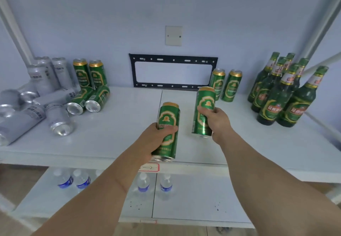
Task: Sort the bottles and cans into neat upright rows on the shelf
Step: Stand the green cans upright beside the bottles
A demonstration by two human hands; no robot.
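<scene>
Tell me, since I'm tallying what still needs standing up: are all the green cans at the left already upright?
No: two green cans lie on their sides in front of two upright ones.

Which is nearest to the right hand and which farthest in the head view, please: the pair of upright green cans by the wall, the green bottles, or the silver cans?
From the right hand:
1. Upright green cans, just behind it.
2. Green bottles, far right.
3. Silver cans, far left.
</scene>
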